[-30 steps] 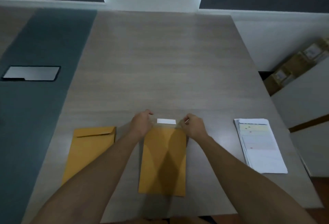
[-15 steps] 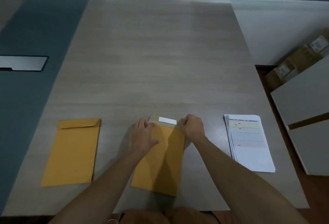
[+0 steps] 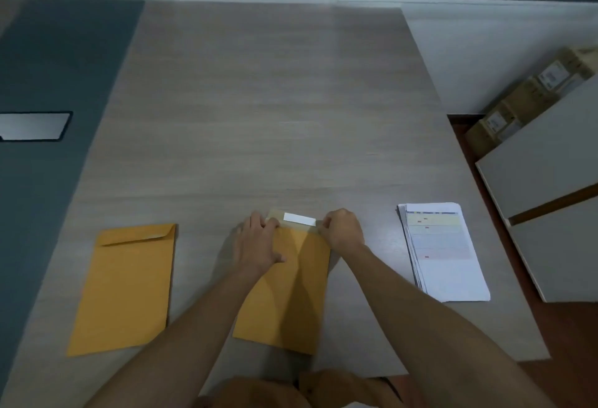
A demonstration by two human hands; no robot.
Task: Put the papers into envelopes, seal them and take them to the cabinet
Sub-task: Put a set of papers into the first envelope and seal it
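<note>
At six o'clock on the table (image 3: pixel 259 116), the middle envelope (image 3: pixel 291 294) is pinned by the left hand (image 3: pixel 259 244), fingers spread flat. Its flap end is pinched by the right hand (image 3: pixel 343 229); the white strip (image 3: pixel 299 218) is best peeled evenly, then the flap pressed flat.

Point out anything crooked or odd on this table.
The middle envelope lies slightly askew under both hands, its flap open with a white strip showing. The left envelope also sits tilted. Otherwise nothing stands out.

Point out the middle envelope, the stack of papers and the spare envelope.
middle envelope (image 3: pixel 288 304): head view, lower body.
stack of papers (image 3: pixel 446 255): head view, top sheet.
spare envelope (image 3: pixel 126 291): head view, centre of body.
</note>
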